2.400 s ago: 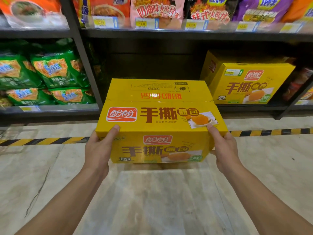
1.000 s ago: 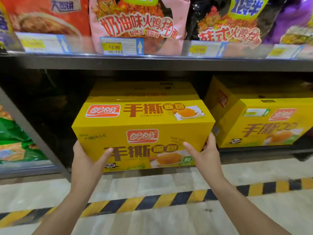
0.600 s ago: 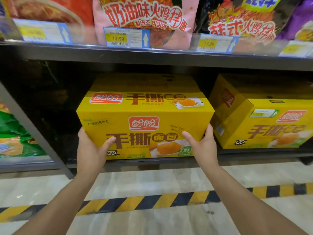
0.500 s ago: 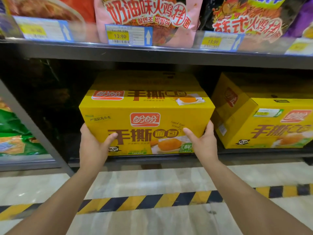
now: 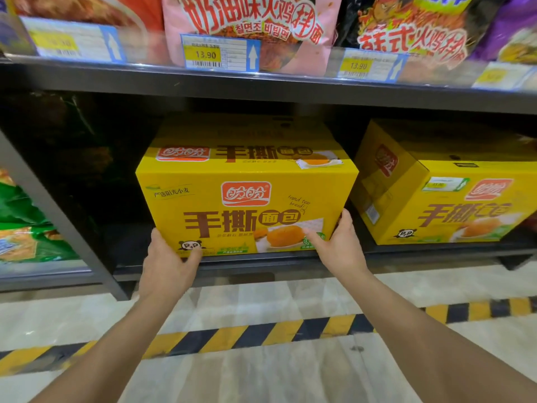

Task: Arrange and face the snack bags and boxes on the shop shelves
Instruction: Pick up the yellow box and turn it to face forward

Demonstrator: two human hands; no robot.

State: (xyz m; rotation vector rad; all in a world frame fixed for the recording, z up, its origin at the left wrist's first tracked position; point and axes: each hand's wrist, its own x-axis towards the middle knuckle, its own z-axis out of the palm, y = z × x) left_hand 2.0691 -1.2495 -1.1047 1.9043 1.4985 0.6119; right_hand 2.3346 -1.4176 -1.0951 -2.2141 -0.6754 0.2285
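Note:
A large yellow bread box (image 5: 247, 199) with brown lettering sits on the bottom shelf (image 5: 261, 261), its printed face toward me. My left hand (image 5: 168, 263) grips its lower left corner, thumb on the front. My right hand (image 5: 340, 245) grips the lower right corner, thumb on the front face and fingers round the side. A second, identical yellow box (image 5: 453, 205) stands on the same shelf to the right, turned slightly askew, with a gap between the two.
The shelf above (image 5: 261, 85) carries noodle bags such as a pink one (image 5: 255, 27), with price tags (image 5: 219, 52) along its edge. Green snack bags (image 5: 26, 228) fill the bay left of a slanted upright (image 5: 58, 216). Yellow-black floor tape (image 5: 261, 335) runs below.
Both hands carried the box from over the floor up to the bottom shelf and slid it further in. Both hands have slipped down to its lower corners.

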